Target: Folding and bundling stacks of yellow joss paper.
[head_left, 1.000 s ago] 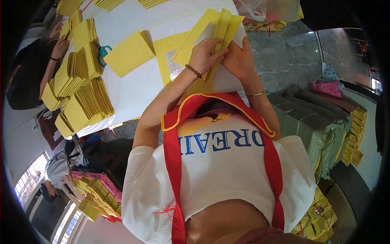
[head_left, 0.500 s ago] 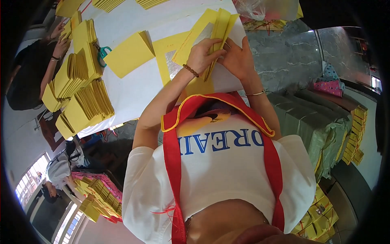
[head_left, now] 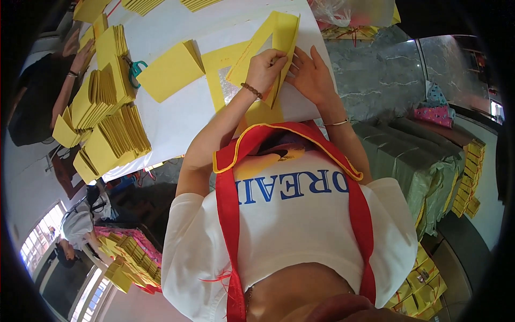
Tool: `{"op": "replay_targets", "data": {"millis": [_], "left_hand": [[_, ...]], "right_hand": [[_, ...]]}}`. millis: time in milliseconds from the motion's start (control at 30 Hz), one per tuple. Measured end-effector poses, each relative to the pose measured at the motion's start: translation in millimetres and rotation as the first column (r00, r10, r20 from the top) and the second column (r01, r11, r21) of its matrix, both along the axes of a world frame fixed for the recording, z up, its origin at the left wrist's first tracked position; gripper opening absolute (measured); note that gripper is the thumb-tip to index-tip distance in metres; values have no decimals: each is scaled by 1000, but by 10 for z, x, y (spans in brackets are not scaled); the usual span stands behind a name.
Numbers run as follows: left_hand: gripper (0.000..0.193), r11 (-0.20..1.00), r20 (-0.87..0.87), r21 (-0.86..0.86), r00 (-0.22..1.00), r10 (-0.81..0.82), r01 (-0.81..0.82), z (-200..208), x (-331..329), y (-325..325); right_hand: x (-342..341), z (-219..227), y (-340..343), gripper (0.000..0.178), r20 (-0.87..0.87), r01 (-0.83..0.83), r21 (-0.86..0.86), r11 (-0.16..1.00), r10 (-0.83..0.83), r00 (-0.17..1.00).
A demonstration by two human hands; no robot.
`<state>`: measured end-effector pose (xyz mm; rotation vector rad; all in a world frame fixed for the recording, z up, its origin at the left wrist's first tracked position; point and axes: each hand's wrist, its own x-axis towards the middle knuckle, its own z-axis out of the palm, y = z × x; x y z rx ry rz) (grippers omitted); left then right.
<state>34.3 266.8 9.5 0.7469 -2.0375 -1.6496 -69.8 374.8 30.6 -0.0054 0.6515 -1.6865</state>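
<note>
A yellow paper sheet [head_left: 279, 31] lies slanted on the white table, its right side folded up along a narrow strip. My left hand [head_left: 265, 68] has its fingers curled closed on that folded strip. Beside the strip's right edge, my right hand [head_left: 312, 78] is open with fingers spread, the fingertips close to the paper. Underneath lie more yellow sheets [head_left: 214, 61], one bearing a silver patch [head_left: 230, 80]. To the left rests a folded yellow packet [head_left: 170, 72].
Stacks of folded yellow paper [head_left: 110, 145] line the table's left side, with green-handled scissors [head_left: 137, 72] beside them. Another person's hands [head_left: 80, 56] work at the far left. A clear plastic bag [head_left: 343, 13] sits past the right corner. Wrapped bales [head_left: 413, 161] stand at right.
The folded yellow strip has come down flatter and looks less layered. My left fingers have curled in on it, and my right hand has shifted slightly away from it.
</note>
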Motion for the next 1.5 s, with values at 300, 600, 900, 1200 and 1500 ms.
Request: {"op": "replay_targets", "data": {"millis": [300, 600, 900, 1200, 1500], "left_hand": [[19, 995, -9, -100, 1000, 5, -5, 100, 2, 23], [14, 995, 21, -45, 996, 91, -90, 187, 32, 128], [57, 998, -80, -17, 995, -59, 58, 16, -59, 135], [64, 657, -92, -714, 962, 256, -243, 142, -63, -480], [51, 832, -189, 554, 976, 107, 16, 83, -108, -497]], "right_hand": [[-3, 13, -1, 55, -32, 3, 7, 1000, -3, 999], [58, -14, -2, 49, -83, 26, 19, 999, -24, 996], [26, -173, -76, 39, -380, 80, 72, 994, -47, 924], [-333, -51, -12, 37, -285, 169, 20, 985, -156, 946], [-854, -13, -231, 39, -291, 3, 51, 999, 12, 957]]}}
